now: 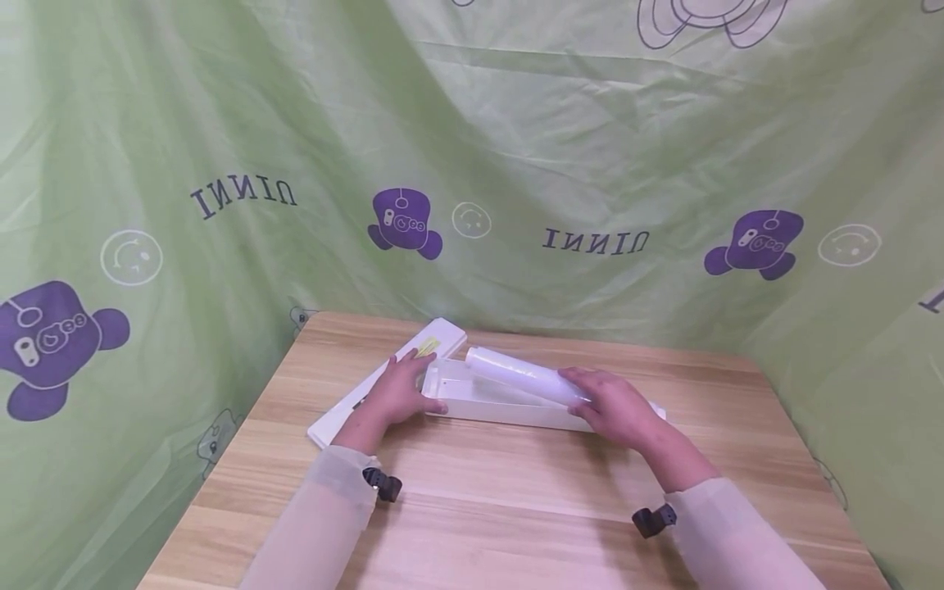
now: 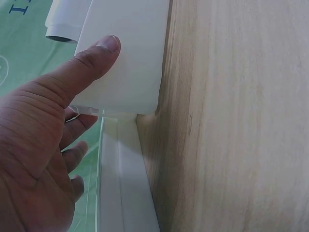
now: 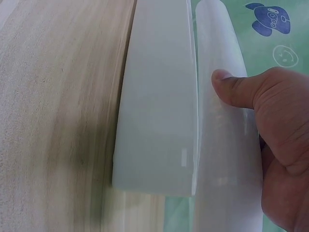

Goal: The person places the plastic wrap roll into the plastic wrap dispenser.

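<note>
On the left part of the wooden table (image 1: 472, 508) lay a long white lid (image 1: 342, 419), on a slant, with a yellow sticker (image 1: 428, 347) near its far end. Next came the left hand (image 1: 398, 391), reaching over the lid. Its thumb pressed on the front of a long white box (image 1: 501, 411) and its fingers bent around the box's left end, so it was holding that end. The box sat with its top bare, its long side running left to right. Above its back edge was a shiny plastic film roll (image 1: 519, 374). The roll pointed nearly the same way as the box, but a bit crooked: its left end was farther back and its right part came closer to the person. How high it was over the box, I could not tell. On the right, the right hand (image 1: 615, 406) gripped the roll, thumb on one side and fingers tucked behind. The roll stretched out to the left from those fingers, so the right hand was the nearer one, and the roll's far tip was near the box's left back corner.
</note>
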